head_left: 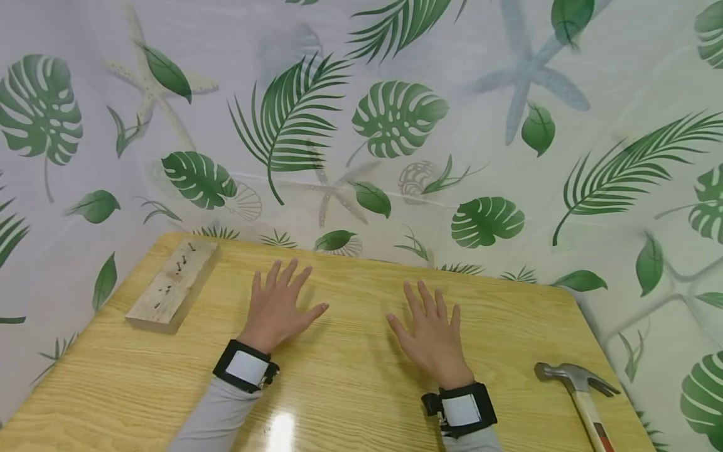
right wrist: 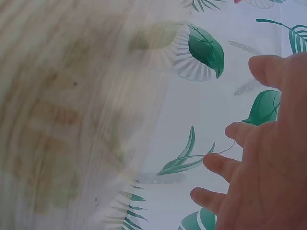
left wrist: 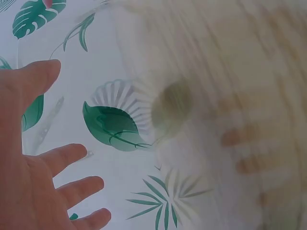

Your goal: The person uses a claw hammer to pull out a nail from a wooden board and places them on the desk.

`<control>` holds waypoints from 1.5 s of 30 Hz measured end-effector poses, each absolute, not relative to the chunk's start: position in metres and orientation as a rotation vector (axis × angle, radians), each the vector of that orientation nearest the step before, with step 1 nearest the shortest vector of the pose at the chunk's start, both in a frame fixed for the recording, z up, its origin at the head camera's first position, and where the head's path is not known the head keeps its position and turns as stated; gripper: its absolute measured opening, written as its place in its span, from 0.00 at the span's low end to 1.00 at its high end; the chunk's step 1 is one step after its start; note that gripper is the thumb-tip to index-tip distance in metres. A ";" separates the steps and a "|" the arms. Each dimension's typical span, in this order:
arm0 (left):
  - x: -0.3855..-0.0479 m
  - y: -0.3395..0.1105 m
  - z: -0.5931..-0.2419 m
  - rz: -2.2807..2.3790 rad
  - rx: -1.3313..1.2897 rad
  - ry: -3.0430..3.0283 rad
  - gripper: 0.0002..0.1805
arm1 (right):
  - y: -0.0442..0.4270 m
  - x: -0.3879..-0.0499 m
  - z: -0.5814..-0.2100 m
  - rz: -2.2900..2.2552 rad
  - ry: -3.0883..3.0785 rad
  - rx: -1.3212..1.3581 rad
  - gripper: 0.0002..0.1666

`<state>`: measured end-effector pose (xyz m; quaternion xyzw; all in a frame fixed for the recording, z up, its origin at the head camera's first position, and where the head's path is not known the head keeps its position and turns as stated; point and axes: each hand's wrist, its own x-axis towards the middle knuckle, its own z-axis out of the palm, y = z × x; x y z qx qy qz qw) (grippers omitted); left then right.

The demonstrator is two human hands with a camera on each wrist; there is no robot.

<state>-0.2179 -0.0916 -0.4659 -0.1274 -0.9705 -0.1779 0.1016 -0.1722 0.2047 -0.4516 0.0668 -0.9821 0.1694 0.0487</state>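
My left hand (head_left: 275, 312) is held palm down over the wooden table (head_left: 339, 376), its fingers spread and nothing in them. To its left lies a wooden block (head_left: 164, 282) with several nails (head_left: 182, 260) sticking up near its far end and dark marks nearer me. My right hand (head_left: 433, 342) is likewise spread, thumb pointing inward, and holds nothing. Right of it, by the table's right edge, lies a claw hammer (head_left: 577, 383), its handle cut off by the frame. Both wrist views show straight, parted fingers, the left hand (left wrist: 33, 167) and the right hand (right wrist: 264, 163).
A sheet printed with green leaves and starfish (head_left: 395, 188) hangs behind the table and along both sides. Light glares off the tabletop near my left forearm. Each wrist wears a black strap, the left strap (head_left: 226, 364) and the right strap (head_left: 486, 402).
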 end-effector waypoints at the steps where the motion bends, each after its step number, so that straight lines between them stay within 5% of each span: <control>1: -0.218 -0.092 -0.465 -0.535 -0.374 -2.870 0.47 | 0.205 -0.172 -0.452 0.517 -2.998 0.203 0.46; 17: -0.225 -0.121 -0.462 -0.646 -0.280 -2.889 0.44 | 0.207 -0.175 -0.451 0.511 -3.052 0.209 0.45; 24: -0.226 -0.177 -0.449 -0.711 -0.035 -2.755 0.37 | 0.208 -0.174 -0.448 0.531 -3.055 0.216 0.44; 32: -0.218 -0.234 -0.443 -0.855 0.404 -2.842 0.44 | 0.207 -0.172 -0.445 0.550 -3.065 0.207 0.44; 45: -0.210 -0.247 -0.446 -0.850 0.543 -2.880 0.38 | 0.210 -0.169 -0.445 0.581 -3.063 0.191 0.41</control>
